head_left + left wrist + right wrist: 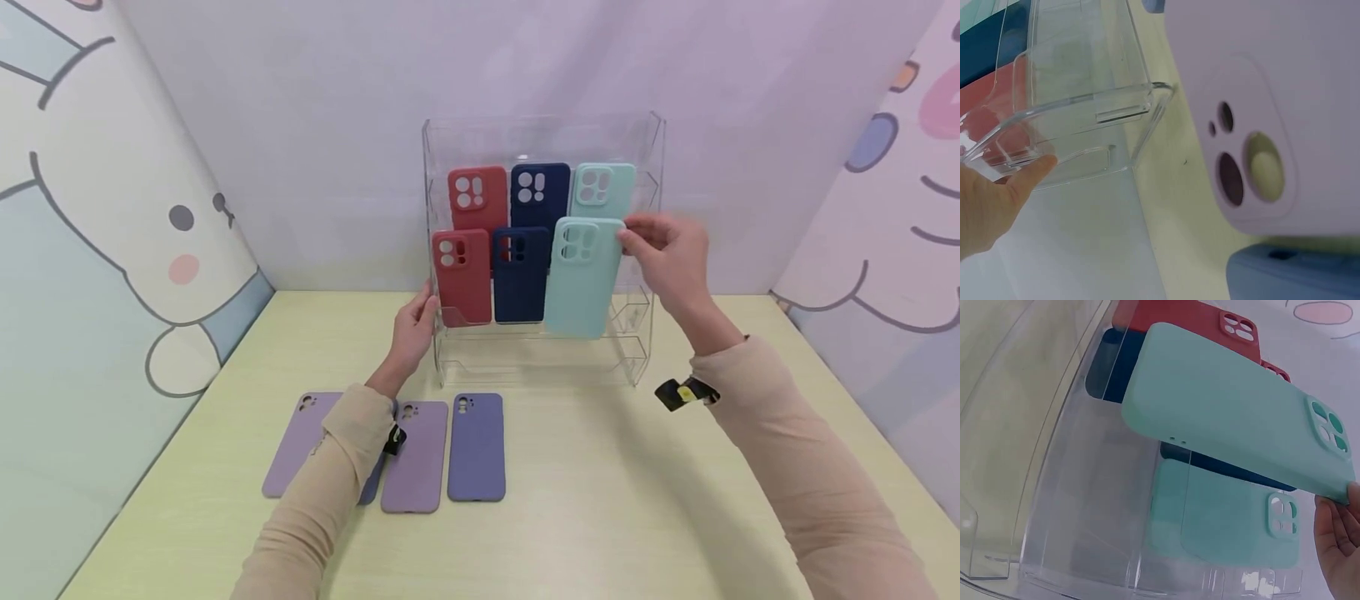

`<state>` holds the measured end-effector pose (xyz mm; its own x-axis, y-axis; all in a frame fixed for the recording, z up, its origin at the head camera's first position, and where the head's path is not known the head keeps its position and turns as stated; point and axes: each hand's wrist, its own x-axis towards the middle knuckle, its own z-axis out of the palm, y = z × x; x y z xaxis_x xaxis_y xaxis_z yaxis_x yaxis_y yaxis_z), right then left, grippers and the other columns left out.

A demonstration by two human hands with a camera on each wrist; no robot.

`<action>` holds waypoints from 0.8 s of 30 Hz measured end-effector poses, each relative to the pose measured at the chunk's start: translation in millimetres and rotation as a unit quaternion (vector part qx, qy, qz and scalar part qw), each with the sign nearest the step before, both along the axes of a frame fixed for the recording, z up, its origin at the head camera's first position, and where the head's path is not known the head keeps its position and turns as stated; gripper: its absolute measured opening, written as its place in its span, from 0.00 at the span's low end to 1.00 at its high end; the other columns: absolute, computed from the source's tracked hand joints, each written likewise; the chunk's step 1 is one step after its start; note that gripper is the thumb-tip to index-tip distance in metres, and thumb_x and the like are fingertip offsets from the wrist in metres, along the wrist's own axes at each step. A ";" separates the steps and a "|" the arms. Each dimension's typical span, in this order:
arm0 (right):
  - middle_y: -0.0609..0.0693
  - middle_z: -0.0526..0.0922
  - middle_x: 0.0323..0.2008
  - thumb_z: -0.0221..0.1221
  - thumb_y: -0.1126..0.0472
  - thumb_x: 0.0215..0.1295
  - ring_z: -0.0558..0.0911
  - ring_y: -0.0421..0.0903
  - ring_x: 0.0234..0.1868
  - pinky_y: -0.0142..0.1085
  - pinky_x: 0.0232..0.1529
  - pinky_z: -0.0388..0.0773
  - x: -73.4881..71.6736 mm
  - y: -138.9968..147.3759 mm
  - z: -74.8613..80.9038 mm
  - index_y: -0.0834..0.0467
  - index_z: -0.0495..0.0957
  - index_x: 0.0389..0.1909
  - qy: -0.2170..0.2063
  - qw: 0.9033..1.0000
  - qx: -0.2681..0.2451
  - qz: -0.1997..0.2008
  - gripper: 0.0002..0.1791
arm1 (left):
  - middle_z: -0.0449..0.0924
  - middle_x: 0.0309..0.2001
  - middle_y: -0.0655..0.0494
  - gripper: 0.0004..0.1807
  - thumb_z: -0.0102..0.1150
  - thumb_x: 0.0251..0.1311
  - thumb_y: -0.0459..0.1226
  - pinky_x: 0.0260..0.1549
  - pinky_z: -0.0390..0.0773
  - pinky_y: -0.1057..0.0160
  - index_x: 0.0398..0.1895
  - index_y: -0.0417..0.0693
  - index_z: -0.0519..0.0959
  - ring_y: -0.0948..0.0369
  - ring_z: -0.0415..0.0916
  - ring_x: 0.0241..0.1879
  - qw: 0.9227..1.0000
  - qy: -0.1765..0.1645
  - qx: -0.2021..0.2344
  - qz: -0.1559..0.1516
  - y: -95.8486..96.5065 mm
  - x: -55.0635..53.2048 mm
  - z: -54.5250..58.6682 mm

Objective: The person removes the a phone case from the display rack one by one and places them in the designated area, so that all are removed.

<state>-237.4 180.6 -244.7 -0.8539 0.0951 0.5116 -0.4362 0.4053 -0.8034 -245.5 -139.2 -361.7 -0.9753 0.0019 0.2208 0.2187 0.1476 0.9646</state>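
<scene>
My right hand [675, 258] pinches a mint green phone case [583, 283] by its upper right corner. The case stands slightly tilted before a clear acrylic rack [540, 137], its lower end by the front of a tier. Behind it on the upper tier leans another mint phone case [1235, 519]. Two red phone cases, a lower one [465, 292] and an upper one [480, 212], and two navy phone cases, lower [520, 292] and upper [551, 204], stand to the left. At the rack's left side my left hand [414, 333] grips its edge, thumb in front; its other fingers are mostly hidden.
On the table before the rack lie a lilac phone case [415, 467], a blue-violet one [477, 454] and another lilac one [296, 442]. My left forearm covers most of a further blue-violet case [371, 485]. Cartoon-printed panels [112, 225] stand at both sides.
</scene>
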 end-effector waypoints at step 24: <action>0.63 0.82 0.31 0.58 0.67 0.60 0.81 0.39 0.23 0.30 0.28 0.79 51.9 -7.2 -60.4 0.71 0.78 0.40 -0.148 0.985 0.047 0.082 0.11 | 0.70 0.56 0.44 0.24 0.39 0.69 0.36 0.21 0.64 0.73 0.68 0.46 0.56 0.66 0.60 0.22 1.000 -0.012 -0.018 0.014 2.9 10.3 12.4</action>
